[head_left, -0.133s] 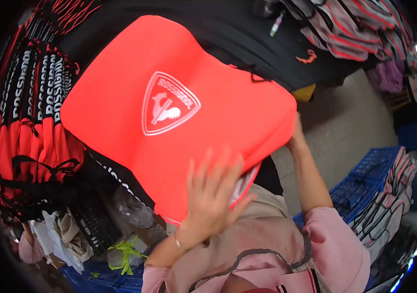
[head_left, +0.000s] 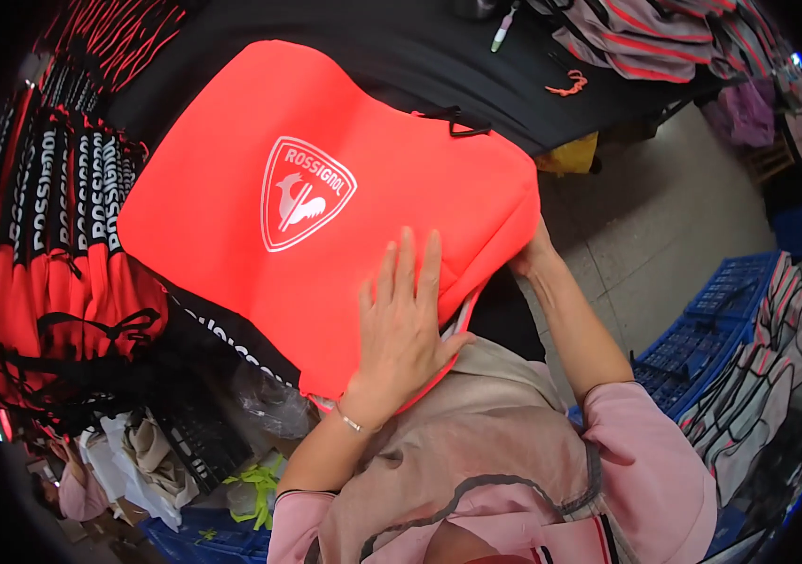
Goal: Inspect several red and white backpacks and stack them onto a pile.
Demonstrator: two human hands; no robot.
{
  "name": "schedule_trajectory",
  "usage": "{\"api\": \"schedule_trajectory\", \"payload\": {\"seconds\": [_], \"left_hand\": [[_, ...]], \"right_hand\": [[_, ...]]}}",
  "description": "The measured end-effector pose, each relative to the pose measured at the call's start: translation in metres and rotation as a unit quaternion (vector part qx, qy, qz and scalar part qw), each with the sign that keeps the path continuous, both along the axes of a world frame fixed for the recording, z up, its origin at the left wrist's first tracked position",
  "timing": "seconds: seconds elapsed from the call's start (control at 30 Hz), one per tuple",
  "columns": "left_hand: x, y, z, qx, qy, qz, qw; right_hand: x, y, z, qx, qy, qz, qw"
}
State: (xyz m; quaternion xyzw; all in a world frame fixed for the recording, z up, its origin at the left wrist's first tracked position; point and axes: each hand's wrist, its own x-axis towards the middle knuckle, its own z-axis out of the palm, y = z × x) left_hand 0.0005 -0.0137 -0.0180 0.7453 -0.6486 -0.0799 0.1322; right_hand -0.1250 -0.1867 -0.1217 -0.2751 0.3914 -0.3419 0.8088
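Observation:
A bright red fabric bag [head_left: 222, 197] with a white shield-shaped emblem lies across the dark-covered table, its near end toward my body. My left hand [head_left: 401, 329] rests flat on its near part, fingers stretched out. At the bag's right corner, my right hand [head_left: 534, 249] reaches behind the fabric, and its fingers are hidden. A black cord [head_left: 457, 122] shows at the bag's far right edge. Near my left thumb, an edge with a pale trim or lining is visible. Black fabric with white lettering [head_left: 232, 343] sticks out beneath the bag.
Red and black bags [head_left: 67, 254] are stacked at the left. Grey and red pieces [head_left: 645, 38] lie at the far right, near a pen-like tool [head_left: 503, 33] and an orange cord [head_left: 567, 85]. Blue crates [head_left: 692, 338] stand at the right. Another person [head_left: 77, 484] shows at lower left.
My left hand, blurred before, has slid up the bag and now lies sharply in view. The bag's right corner and my right hand sit a little further left in the picture.

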Motion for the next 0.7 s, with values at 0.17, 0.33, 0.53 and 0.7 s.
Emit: {"api": "schedule_trajectory", "payload": {"seconds": [0.17, 0.33, 0.53, 0.7], "left_hand": [[-0.014, 0.0, -0.011, 0.002, -0.008, 0.008, 1.0], [0.002, -0.01, 0.02, -0.119, 0.018, -0.014, 0.993], [0.028, -0.042, 0.125, -0.354, 0.025, -0.061, 0.933], [0.087, -0.042, 0.163, -0.624, 0.058, -0.029, 0.779]], "right_hand": [[-0.009, 0.001, 0.023, 0.021, -0.052, 0.047, 0.997], [-0.006, -0.024, 0.057, -0.133, -0.069, 0.028, 0.988], [0.019, -0.067, 0.227, -0.381, -0.141, 0.0, 0.914], [0.086, -0.041, 0.39, -0.621, -0.028, 0.109, 0.775]]}}
